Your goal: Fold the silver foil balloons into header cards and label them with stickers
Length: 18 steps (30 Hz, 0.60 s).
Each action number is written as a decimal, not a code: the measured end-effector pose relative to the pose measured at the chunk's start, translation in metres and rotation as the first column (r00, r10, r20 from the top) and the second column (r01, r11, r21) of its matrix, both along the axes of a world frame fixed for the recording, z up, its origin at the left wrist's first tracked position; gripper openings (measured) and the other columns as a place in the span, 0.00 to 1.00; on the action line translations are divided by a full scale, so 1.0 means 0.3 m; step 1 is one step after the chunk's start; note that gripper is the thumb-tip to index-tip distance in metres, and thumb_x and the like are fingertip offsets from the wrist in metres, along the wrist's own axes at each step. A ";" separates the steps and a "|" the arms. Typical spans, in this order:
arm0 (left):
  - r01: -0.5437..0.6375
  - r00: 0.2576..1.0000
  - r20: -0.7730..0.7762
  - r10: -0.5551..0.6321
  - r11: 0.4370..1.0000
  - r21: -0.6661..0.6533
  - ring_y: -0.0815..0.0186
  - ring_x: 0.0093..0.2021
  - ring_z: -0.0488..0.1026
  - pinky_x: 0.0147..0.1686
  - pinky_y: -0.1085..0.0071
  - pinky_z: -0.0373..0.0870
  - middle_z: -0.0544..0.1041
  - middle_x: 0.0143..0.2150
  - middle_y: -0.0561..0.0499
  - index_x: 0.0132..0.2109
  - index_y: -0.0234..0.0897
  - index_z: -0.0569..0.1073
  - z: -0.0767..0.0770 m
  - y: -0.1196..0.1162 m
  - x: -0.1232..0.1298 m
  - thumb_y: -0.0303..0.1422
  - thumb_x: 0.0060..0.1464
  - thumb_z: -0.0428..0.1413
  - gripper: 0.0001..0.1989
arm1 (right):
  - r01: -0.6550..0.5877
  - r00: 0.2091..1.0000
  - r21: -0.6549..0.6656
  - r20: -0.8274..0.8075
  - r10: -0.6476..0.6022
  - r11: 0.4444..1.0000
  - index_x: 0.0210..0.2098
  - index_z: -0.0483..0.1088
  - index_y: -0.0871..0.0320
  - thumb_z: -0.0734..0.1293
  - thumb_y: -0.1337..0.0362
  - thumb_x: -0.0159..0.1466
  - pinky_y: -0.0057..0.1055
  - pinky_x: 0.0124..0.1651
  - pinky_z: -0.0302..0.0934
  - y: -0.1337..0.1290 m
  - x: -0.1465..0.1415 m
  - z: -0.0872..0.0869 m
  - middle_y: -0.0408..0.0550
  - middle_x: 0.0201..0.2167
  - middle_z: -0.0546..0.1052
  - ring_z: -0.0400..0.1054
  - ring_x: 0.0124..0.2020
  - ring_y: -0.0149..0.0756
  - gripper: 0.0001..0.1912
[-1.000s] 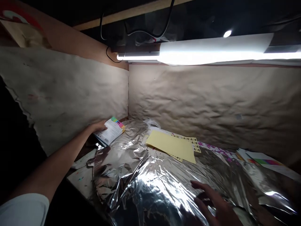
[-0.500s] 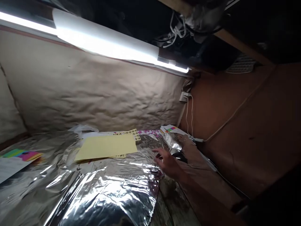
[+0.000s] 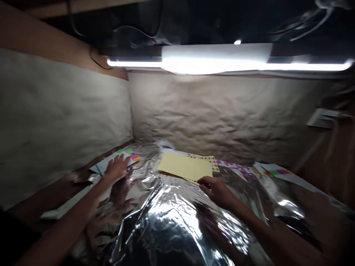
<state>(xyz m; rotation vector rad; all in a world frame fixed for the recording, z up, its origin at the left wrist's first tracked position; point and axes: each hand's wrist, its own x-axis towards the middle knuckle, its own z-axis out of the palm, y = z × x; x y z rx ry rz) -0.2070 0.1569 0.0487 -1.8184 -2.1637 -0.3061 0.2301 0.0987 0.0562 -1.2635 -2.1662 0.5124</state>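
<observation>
L hand [image 3: 118, 168] flat on booklet [image 3: 100, 167] w/ colour tabs, fingers spread apart, booklet at back-left edge of foil [image 3: 172, 236]. R hand [image 3: 217, 190] at near edge of yellow sheets [image 3: 184, 167], fingers loosely together, can't tell if gripping. Sheets lie on foil, sticker sheet [image 3: 212, 162] just behind. Printed sheet [image 3: 273, 170] further right.

Left hand [image 3: 117, 169]: bare, slim, long fingers, no visible markings
Right hand [image 3: 217, 191]: bare, slim, slightly blurred
Left forearm [image 3: 74, 210]: bare, slender, dim toward the frame edge
Right forearm [image 3: 257, 225]: bare, slender, shadowed
</observation>
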 end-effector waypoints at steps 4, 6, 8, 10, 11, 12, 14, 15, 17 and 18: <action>-0.039 0.999 0.010 0.039 0.999 0.009 0.54 0.59 0.65 0.52 0.62 0.66 0.69 0.60 0.42 0.65 0.42 0.62 -0.051 0.016 -0.045 0.28 0.58 0.51 0.27 | -0.158 0.986 -0.061 0.048 0.161 0.985 0.41 0.77 0.57 0.64 0.62 0.65 0.28 0.41 0.64 0.143 -0.353 0.021 0.45 0.38 0.82 0.75 0.38 0.36 0.11; -0.048 0.998 0.037 0.047 0.999 0.015 0.56 0.57 0.67 0.50 0.64 0.67 0.70 0.58 0.44 0.66 0.43 0.60 -0.068 0.026 -0.076 0.27 0.59 0.49 0.28 | -0.158 0.982 -0.077 0.095 0.165 0.984 0.39 0.78 0.58 0.64 0.62 0.67 0.27 0.40 0.64 0.249 -0.505 0.034 0.44 0.36 0.81 0.75 0.38 0.35 0.11; -0.054 0.997 0.063 0.053 0.999 0.010 0.56 0.57 0.67 0.50 0.64 0.68 0.71 0.57 0.44 0.65 0.42 0.61 -0.077 0.040 -0.110 0.26 0.58 0.49 0.28 | -0.099 0.983 -0.075 0.145 0.109 0.992 0.38 0.77 0.60 0.63 0.62 0.68 0.30 0.43 0.65 0.372 -0.632 0.044 0.46 0.36 0.80 0.74 0.39 0.36 0.12; -0.048 0.995 0.086 0.048 0.999 -0.001 0.56 0.57 0.68 0.51 0.63 0.68 0.72 0.57 0.44 0.64 0.41 0.63 -0.080 0.055 -0.141 0.26 0.56 0.52 0.28 | -0.016 0.980 -0.062 0.198 0.028 0.998 0.42 0.75 0.61 0.64 0.60 0.69 0.37 0.47 0.67 0.489 -0.731 0.049 0.48 0.41 0.79 0.73 0.42 0.38 0.12; -0.044 0.994 0.097 0.044 0.999 -0.002 0.56 0.57 0.68 0.52 0.62 0.67 0.72 0.57 0.44 0.64 0.41 0.63 -0.080 0.061 -0.155 0.27 0.55 0.54 0.29 | 0.022 0.975 -0.050 0.222 -0.011 0.999 0.45 0.73 0.61 0.64 0.58 0.69 0.40 0.49 0.67 0.539 -0.773 0.047 0.49 0.44 0.77 0.73 0.44 0.39 0.12; -0.042 0.993 0.108 0.042 0.999 0.001 0.56 0.57 0.68 0.52 0.62 0.67 0.72 0.58 0.44 0.64 0.41 0.63 -0.080 0.066 -0.166 0.27 0.54 0.55 0.30 | 0.054 0.969 -0.035 0.242 -0.044 0.998 0.47 0.72 0.61 0.65 0.57 0.69 0.43 0.50 0.67 0.581 -0.810 0.041 0.50 0.47 0.76 0.72 0.46 0.40 0.14; -0.040 0.991 0.131 0.038 0.999 0.013 0.55 0.57 0.68 0.53 0.62 0.67 0.72 0.58 0.44 0.64 0.42 0.63 -0.080 0.070 -0.183 0.28 0.53 0.57 0.31 | 0.091 0.958 0.006 0.272 -0.089 0.996 0.52 0.69 0.60 0.66 0.57 0.69 0.47 0.53 0.66 0.636 -0.874 0.017 0.52 0.53 0.73 0.70 0.51 0.43 0.16; -0.037 0.989 0.142 0.034 0.999 0.021 0.55 0.57 0.69 0.53 0.62 0.67 0.72 0.58 0.44 0.63 0.41 0.64 -0.080 0.071 -0.188 0.29 0.53 0.57 0.30 | 0.098 0.954 0.029 0.282 -0.102 0.995 0.53 0.69 0.59 0.66 0.57 0.68 0.49 0.55 0.64 0.652 -0.902 -0.001 0.53 0.55 0.71 0.68 0.53 0.44 0.17; -0.028 0.986 0.163 0.022 0.999 0.036 0.55 0.56 0.69 0.52 0.63 0.68 0.72 0.58 0.44 0.62 0.41 0.65 -0.081 0.071 -0.195 0.29 0.53 0.57 0.29 | 0.099 0.948 0.068 0.296 -0.114 0.993 0.53 0.69 0.59 0.66 0.58 0.68 0.51 0.57 0.62 0.667 -0.950 -0.046 0.53 0.56 0.70 0.66 0.55 0.46 0.17; -0.023 0.985 0.173 0.015 0.999 0.043 0.55 0.56 0.70 0.52 0.63 0.68 0.72 0.58 0.44 0.62 0.40 0.65 -0.082 0.072 -0.197 0.29 0.53 0.57 0.28 | 0.097 0.947 0.080 0.299 -0.117 0.992 0.53 0.69 0.59 0.66 0.58 0.68 0.51 0.58 0.61 0.670 -0.968 -0.068 0.53 0.56 0.70 0.66 0.56 0.46 0.16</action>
